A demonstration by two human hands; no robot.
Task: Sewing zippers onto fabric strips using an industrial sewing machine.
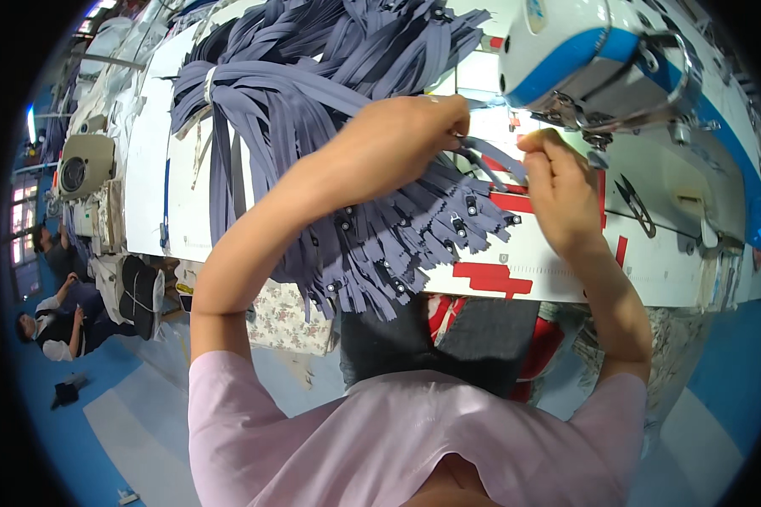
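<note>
A grey-blue zipper (500, 160) spans the short gap between my two hands, left of the sewing machine's needle area. My left hand (410, 135) is closed with its fingertips pinching one part of the zipper; some fingers are hidden behind the hand. My right hand (564, 190) pinches the zipper's other part between thumb and fingers. Beneath my left forearm spreads a big bundle of grey-blue zippers (347, 228), with dark sliders and loose ends fanned toward the table's front edge. A pale tie (209, 84) binds some of them at the left.
The white and blue sewing machine head (579, 63) rises at the back right. Black thread snips (635, 205) lie on the white table (566, 283), right of my right hand. Red tape patches (492, 277) mark the front edge. Other people (63, 317) sit far left.
</note>
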